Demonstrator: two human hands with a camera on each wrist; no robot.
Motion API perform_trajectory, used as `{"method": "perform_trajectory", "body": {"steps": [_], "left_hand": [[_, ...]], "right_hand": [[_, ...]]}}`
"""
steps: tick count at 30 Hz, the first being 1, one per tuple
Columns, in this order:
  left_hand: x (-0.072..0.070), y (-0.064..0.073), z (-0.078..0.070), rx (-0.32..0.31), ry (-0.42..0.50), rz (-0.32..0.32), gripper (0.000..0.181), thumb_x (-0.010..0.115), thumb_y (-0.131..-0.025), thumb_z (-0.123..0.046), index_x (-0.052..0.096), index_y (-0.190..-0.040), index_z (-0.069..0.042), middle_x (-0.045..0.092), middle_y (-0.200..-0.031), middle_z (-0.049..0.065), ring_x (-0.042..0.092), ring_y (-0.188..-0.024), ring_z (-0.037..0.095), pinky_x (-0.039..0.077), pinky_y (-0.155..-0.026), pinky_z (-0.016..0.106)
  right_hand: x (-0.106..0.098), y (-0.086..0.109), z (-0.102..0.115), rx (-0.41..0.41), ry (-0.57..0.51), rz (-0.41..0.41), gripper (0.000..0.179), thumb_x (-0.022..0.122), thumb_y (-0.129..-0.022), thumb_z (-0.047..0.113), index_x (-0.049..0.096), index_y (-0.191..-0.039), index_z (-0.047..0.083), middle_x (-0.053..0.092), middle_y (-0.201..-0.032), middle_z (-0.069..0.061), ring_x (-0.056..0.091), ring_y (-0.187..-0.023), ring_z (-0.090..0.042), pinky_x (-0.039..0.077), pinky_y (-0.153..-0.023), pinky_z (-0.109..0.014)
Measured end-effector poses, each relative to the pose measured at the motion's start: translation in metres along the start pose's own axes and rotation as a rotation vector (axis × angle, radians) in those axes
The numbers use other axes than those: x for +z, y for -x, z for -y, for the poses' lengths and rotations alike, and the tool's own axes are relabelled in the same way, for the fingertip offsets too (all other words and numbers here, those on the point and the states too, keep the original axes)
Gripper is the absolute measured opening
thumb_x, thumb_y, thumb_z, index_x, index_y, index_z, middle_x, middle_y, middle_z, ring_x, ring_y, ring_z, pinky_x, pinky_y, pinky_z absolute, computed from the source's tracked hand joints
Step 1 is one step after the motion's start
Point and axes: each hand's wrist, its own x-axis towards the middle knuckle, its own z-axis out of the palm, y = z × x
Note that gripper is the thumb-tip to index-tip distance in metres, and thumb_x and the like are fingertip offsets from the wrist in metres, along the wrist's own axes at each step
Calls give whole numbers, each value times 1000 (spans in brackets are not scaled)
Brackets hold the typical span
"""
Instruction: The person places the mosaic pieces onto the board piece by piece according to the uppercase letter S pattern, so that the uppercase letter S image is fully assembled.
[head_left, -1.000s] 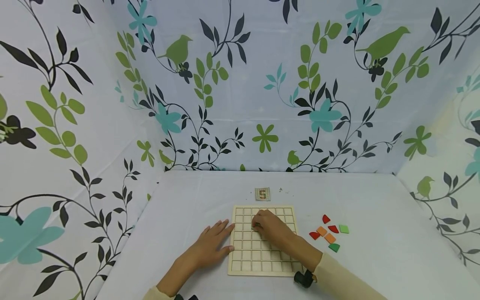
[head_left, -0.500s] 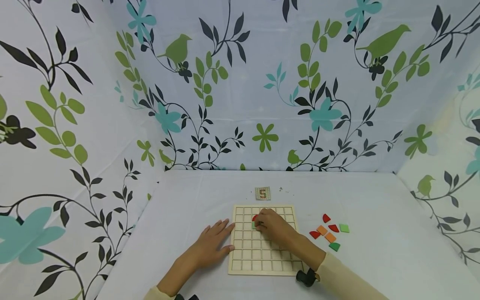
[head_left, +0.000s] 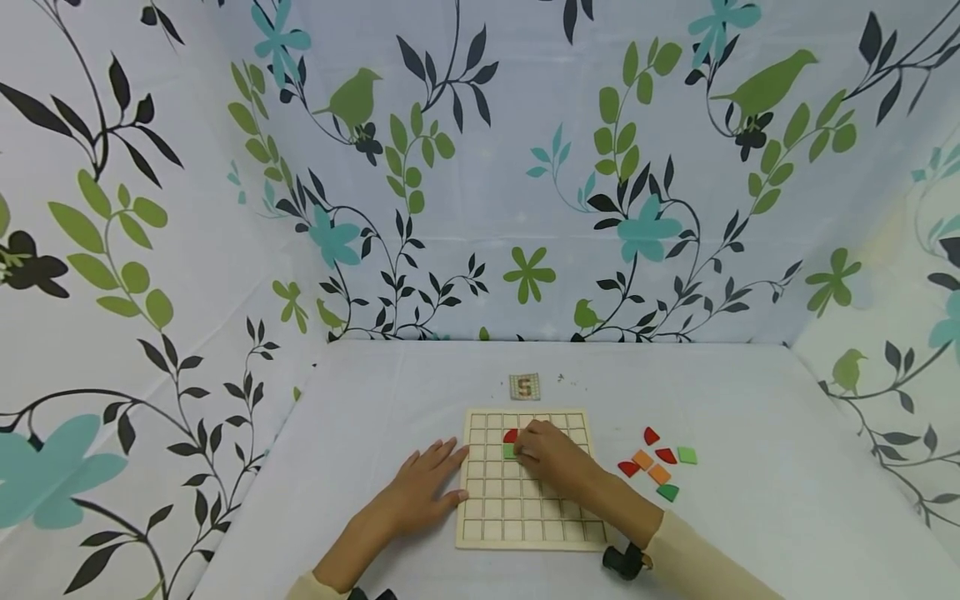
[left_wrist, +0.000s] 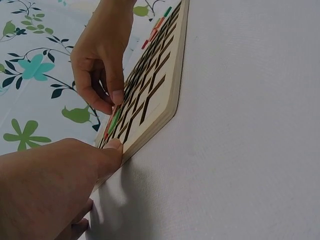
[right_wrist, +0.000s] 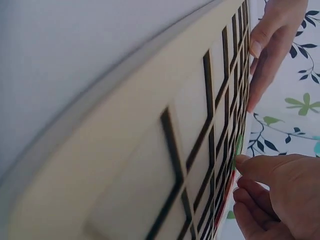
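A wooden grid board [head_left: 482, 510] lies on the white table. My left hand [head_left: 423, 493] rests at its left edge, fingers straight and spread, with the thumb [left_wrist: 112, 152] on the rim in the left wrist view. Over the upper middle cells is my right hand [head_left: 558, 458], thumb and fingers curled together at the tips. A strip of red shows at those fingertips in the left wrist view; they pinch a small red tile, mostly hidden. Just left of them, a red quarter-round tile [head_left: 511, 436] and a light green square tile [head_left: 509, 451] sit in neighbouring cells.
Right of the board lie loose tiles: several red quarter-rounds [head_left: 651, 436], orange squares [head_left: 659, 474], a light green square [head_left: 687, 455] and a dark green quarter-round [head_left: 667, 492]. A small patterned card [head_left: 525, 387] lies behind the board. Patterned cloth [head_left: 450, 208] surrounds the table.
My right hand has shifted a little to the right, uncovering the red quarter-round tile and the light green square tile on the board. The left hand stays in place.
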Motion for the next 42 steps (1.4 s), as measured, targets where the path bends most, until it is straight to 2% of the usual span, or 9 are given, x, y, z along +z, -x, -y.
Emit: {"method": "perform_trajectory", "body": {"steps": [6, 10, 17, 21, 25, 28, 31, 36, 42], "left_hand": [[3, -1, 1, -7, -5, 11, 72, 55, -107, -56, 36, -166, -20, 29, -174, 10, 24, -161, 38, 20, -127, 67], [3, 0, 1, -7, -7, 11, 73, 54, -106, -56, 36, -166, -20, 29, -174, 11, 24, -161, 39, 20, -126, 67], [2, 0, 1, -8, -6, 9, 72, 55, -107, -55, 36, -166, -19, 29, -173, 13, 24, -160, 41, 20, -126, 68], [2, 0, 1, -8, -14, 12, 72, 54, -107, -55, 36, -166, -19, 28, -174, 12, 24, -161, 40, 20, -126, 68], [1, -1, 0, -2, -10, 14, 72, 55, -107, -55, 35, -166, -18, 28, -174, 12, 24, -161, 41, 20, -126, 68], [1, -2, 0, 1, -2, 8, 72, 56, -107, -54, 36, -166, -18, 29, -173, 13, 24, -160, 41, 20, -125, 69], [1, -2, 1, 5, 0, 5, 71, 56, -107, -53, 37, -166, -18, 29, -173, 14, 24, -160, 41, 21, -125, 69], [1, -3, 1, 5, 2, 8, 71, 56, -107, -53, 37, -166, -17, 29, -173, 14, 24, -160, 41, 20, -125, 70], [2, -1, 0, -2, 6, 9, 71, 56, -107, -53, 37, -166, -18, 29, -173, 13, 24, -160, 41, 20, -125, 69]], "right_hand": [[-23, 19, -10, 145, 12, 15, 17, 75, -99, 9, 74, -116, 7, 68, -113, -2, 63, -109, -19, 59, -96, -39], [-43, 35, -25, 264, 14, -21, 19, 77, -98, 10, 74, -116, 8, 68, -114, -2, 63, -113, -22, 58, -100, -43], [-78, 73, -63, 397, 56, -70, 29, 79, -96, 9, 71, -123, 4, 67, -116, -10, 63, -106, -28, 59, -94, -49], [-89, 89, -81, 522, 29, -49, 32, 78, -95, 11, 69, -124, 1, 64, -117, -17, 61, -100, -29, 61, -91, -49], [-94, 97, -90, 623, -29, -10, 36, 79, -94, 14, 67, -121, -4, 63, -110, -19, 60, -94, -29, 63, -84, -46], [-95, 99, -96, 641, -71, -6, 33, 78, -95, 13, 64, -117, -7, 63, -102, -17, 59, -88, -26, 63, -80, -43], [-94, 99, -100, 626, -83, -22, 28, 75, -97, 8, 63, -116, -8, 63, -101, -17, 59, -88, -25, 63, -83, -45], [-94, 98, -104, 603, -87, -29, 28, 73, -95, 2, 65, -119, -10, 63, -105, -19, 60, -94, -29, 61, -90, -52], [-92, 95, -105, 635, -96, -17, 29, 72, -96, 3, 67, -122, -9, 62, -110, -21, 58, -95, -29, 61, -91, -50]]}}
